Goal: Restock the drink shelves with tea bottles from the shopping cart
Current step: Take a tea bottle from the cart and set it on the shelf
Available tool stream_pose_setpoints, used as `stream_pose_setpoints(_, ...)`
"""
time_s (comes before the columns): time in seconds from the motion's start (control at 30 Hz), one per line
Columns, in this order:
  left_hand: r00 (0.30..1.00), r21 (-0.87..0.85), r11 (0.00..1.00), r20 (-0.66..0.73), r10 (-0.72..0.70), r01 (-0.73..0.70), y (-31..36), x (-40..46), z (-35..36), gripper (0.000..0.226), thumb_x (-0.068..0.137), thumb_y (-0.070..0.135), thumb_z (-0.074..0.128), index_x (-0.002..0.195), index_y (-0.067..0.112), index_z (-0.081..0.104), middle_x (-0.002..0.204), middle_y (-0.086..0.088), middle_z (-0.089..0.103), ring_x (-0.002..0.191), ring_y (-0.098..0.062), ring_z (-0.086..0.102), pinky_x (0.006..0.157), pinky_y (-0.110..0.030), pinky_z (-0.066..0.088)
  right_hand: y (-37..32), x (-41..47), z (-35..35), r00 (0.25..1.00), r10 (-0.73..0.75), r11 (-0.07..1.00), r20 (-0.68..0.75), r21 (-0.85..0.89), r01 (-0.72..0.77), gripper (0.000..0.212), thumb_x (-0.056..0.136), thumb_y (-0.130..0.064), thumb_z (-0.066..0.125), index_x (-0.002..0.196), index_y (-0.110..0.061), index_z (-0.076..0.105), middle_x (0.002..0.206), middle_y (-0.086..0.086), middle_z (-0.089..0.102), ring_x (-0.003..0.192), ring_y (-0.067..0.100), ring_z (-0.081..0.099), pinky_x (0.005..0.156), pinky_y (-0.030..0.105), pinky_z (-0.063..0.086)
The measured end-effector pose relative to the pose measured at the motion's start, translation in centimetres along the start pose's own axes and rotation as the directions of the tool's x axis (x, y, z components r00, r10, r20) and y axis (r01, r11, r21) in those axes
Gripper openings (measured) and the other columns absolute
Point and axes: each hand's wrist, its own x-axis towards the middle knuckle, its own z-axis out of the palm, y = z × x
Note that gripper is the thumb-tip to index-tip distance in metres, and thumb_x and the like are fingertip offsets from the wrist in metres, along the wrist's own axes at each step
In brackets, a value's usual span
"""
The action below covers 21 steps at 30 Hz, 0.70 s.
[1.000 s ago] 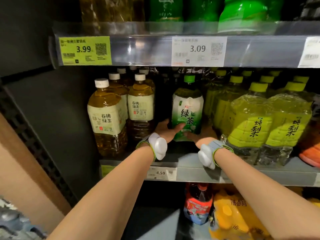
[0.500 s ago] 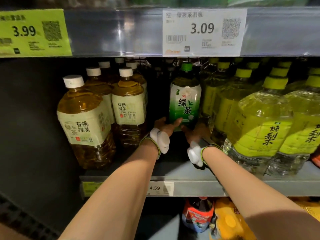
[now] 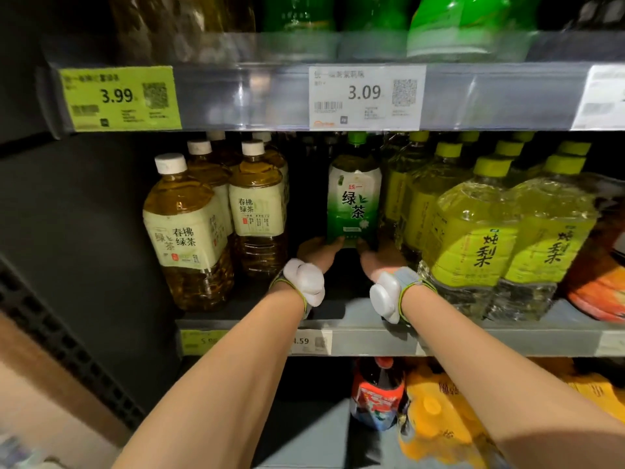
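Fingers of both hands are curling around the base of the green tea bottle (image 3: 354,204), one hand per side, thumbs at the front just under the label. Fingertips themselves are hidden behind the bottle, so I can't tell how far they're wrapping. Left hand (image 3: 316,250) is cupping the lower left, right hand (image 3: 380,253) the lower right. Each wrist is wearing a white sensor on a band.

The bottle is standing upright, set deep in the middle lane of the shelf (image 3: 473,333), green cap up near the shelf edge above. Whether its base is resting on the shelf board or hanging just off it, can't tell: the hands are covering that.

The lane is sitting between the amber tea bottles (image 3: 189,228) with white caps on the left and the yellow-labelled pear drink bottles (image 3: 473,231) on the right, which it's nearly touching. In front of the bottle the lane is looking bare and dark, so there seems to be room for more.

Progress, judging: this bottle is being seated, so placement is nearly done but the hands aren't releasing. This one is the only bottle of its kind showing in the lane. The shopping cart isn't visible, so how many bottles are waiting is unknown.

Above, the white 3.09 price tag (image 3: 367,96) is hanging over this lane. Red-labelled and orange bottles are showing on the shelf below.
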Motion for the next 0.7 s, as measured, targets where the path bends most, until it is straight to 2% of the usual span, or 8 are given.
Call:
stream_pose_setpoints(0.07, 0.999, 0.028, 1.0, 0.042, -0.012, 0.011, 0.1, -1.4, -0.5, 0.035, 0.093, 0.032, 0.058, 0.112, 0.004, 0.066, 0.115, -0.016, 0.067, 0.111, -0.031, 0.061, 0.102, -0.042, 0.046, -0.3, -1.2, -0.6, 1.0, 0.013, 1.0, 0.009, 0.006, -0.013, 0.047, 0.098, -0.038, 0.04, 0.133, -0.006, 0.047, 0.139, 0.016, 0.05, 0.127, 0.034, 0.047, 0.1, 0.032, 0.038)
stream_pose_setpoints(0.17, 0.998, -0.102, 0.994, -0.034, -0.049, 0.045, 1.1, -4.2, -1.1, 0.012, 0.091, 0.012, 0.061, 0.08, 0.009, 0.064, 0.068, 0.009, 0.068, 0.071, -0.007, 0.063, 0.081, -0.028, 0.047, -1.2, -4.5, -2.8, 0.997, 0.069, 0.997, 0.044, 0.03, -0.07, 0.041, 0.1, -0.031, 0.039, 0.125, -0.002, 0.054, 0.134, 0.017, 0.054, 0.125, 0.032, 0.048, 0.099, 0.03, 0.036)
stream_pose_setpoints(0.2, 0.998, -0.118, 0.992, -0.041, -0.046, 0.041, 1.3, -5.0, -1.3, 0.013, 0.092, 0.009, 0.06, 0.079, 0.012, 0.063, 0.066, 0.014, 0.064, 0.068, -0.002, 0.06, 0.08, -0.025, 0.045, -1.3, -5.4, -3.1, 0.994, 0.094, 0.994, 0.057, 0.045, -0.096, 0.04, 0.1, -0.027, 0.041, 0.124, 0.001, 0.055, 0.131, 0.019, 0.055, 0.124, 0.033, 0.049, 0.098, 0.031, 0.036)
stream_pose_setpoints(0.27, 0.999, -0.063, 0.997, 0.032, -0.044, 0.046, 2.5, -7.3, -2.1, 0.011, 0.094, 0.01, 0.056, 0.09, 0.015, 0.065, 0.083, 0.011, 0.065, 0.088, -0.006, 0.059, 0.086, -0.023, 0.045, -2.0, -7.9, -5.2, 0.984, 0.17, 0.98, 0.047, 0.099, -0.174, 0.039, 0.097, -0.025, 0.046, 0.122, 0.005, 0.054, 0.129, 0.023, 0.055, 0.119, 0.037, 0.051, 0.095, 0.034, 0.04)
stream_pose_setpoints(0.37, 0.993, -0.009, 0.993, 0.0, -0.116, 0.116, 5.1, -11.5, -3.7, 0.027, 0.092, 0.014, 0.058, 0.116, 0.004, 0.066, 0.117, -0.01, 0.066, 0.113, -0.024, 0.059, 0.101, -0.032, 0.045, -3.6, -11.8, -8.5, 0.98, 0.172, 0.977, 0.101, 0.109, -0.183, 0.036, 0.097, -0.026, 0.044, 0.113, 0.003, 0.058, 0.122, 0.024, 0.059, 0.111, 0.038, 0.055, 0.084, 0.034, 0.044)
stream_pose_setpoints(0.47, 0.983, 0.031, 0.984, 0.038, -0.179, 0.178, 8.9, -16.1, -5.5, 0.023, 0.091, 0.017, 0.059, 0.111, 0.009, 0.067, 0.101, -0.014, 0.068, 0.097, -0.026, 0.063, 0.088, -0.031, 0.047, -6.4, -16.4, -13.7, 0.972, 0.19, 0.973, 0.136, 0.107, -0.205, 0.035, 0.096, -0.019, 0.043, 0.08, 0.004, 0.063, 0.085, 0.029, 0.062, 0.084, 0.044, 0.056, 0.063, 0.039, 0.043)
stream_pose_setpoints(0.57, 0.97, 0.01, 0.974, 0.082, -0.227, 0.227, 11.6, -19.3, -6.4, 0.022, 0.09, 0.014, 0.059, 0.11, 0.007, 0.066, 0.076, -0.003, 0.062, 0.069, -0.017, 0.055, 0.07, -0.028, 0.045, -8.4, -19.7, -17.4, 0.97, 0.217, 0.961, 0.111, 0.15, -0.232, 0.033, 0.097, -0.017, 0.045, 0.096, 0.008, 0.066, 0.095, 0.029, 0.066, 0.092, 0.04, 0.062, 0.078, 0.042, 0.049)
stream_pose_setpoints(0.7, 0.955, 0.067, 0.969, 0.169, -0.244, 0.236, 17.8, -25.6, -7.6, 0.014, 0.09, 0.012, 0.058, 0.101, 0.011, 0.066, 0.07, -0.001, 0.06, 0.064, -0.015, 0.052, 0.064, -0.024, 0.045, -11.2, -24.4, -23.3, 0.959, 0.262, 0.934, 0.109, 0.219, -0.281, 0.027, 0.095, -0.025, 0.049, 0.11, -0.011, 0.066, 0.119, 0.014, 0.064, 0.105, 0.032, 0.062, 0.094, 0.047, 0.05)
